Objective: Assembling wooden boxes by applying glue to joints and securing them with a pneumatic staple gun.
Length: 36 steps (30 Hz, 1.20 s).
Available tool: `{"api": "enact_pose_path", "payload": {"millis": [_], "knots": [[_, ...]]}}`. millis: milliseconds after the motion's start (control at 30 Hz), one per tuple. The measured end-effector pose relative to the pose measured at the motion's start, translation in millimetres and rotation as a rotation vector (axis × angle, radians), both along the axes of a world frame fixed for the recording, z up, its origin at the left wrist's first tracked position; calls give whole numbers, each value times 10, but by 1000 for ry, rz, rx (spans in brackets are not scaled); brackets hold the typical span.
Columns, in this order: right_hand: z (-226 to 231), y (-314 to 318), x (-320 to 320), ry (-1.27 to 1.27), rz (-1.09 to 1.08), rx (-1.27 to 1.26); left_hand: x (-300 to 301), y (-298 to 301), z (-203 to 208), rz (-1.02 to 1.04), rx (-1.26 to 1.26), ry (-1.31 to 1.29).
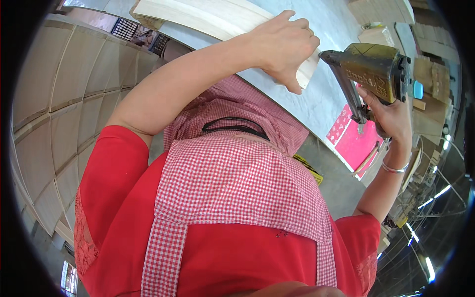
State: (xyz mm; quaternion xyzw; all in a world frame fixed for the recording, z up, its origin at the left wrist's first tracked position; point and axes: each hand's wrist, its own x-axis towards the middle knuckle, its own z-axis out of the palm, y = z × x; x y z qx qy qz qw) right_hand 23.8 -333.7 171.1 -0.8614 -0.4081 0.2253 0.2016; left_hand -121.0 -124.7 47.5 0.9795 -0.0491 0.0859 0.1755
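A pale wooden board (pixel 208 19) lies across the worktable, running from the upper left to the middle. My left hand (pixel 287 47) grips its right end, the thumb on the near side and the fingers over the top and far edge. In my right hand (pixel 391 116) is a nail gun (pixel 368 69) with a worn yellow-and-black body and a light blue fitting at its back. Its nose points left at the board's end, close to my left fingers. Whether the nose touches the wood, I cannot tell. My palm and some fingers are hidden behind the gun's handle.
The pale blue-grey worktable (pixel 267 84) carries a pink sheet (pixel 356 143) at its near right corner. Wooden pieces (pixel 378 37) lie at the far right. Large stacked wooden panels (pixel 64 99) stand to my left, with a black crate (pixel 123 28) beyond them.
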Motion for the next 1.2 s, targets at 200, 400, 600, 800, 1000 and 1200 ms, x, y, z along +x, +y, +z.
{"api": "enact_pose_path", "payload": {"millis": [200,400,600,800,1000,1200], "knots": [[209,273,-217,45,-238,-218,-26,-5,-30,2,4,-2],[-111,-160,-2,22,-132,119,46,76,-13,-65,18,-21],[-345,-1159,61,-13,-485,167,-166,658,326,-28,-89,287],[-1469,-2256,362,-637,-443,26,-12,774,980,145,-268,292],[-1691,-2277,285,-614,-707,-305,-84,460,767,426,-1376,-262],[-1417,-1559,621,-711,-706,132,-662,29,-295,839,-1884,-160]]}}
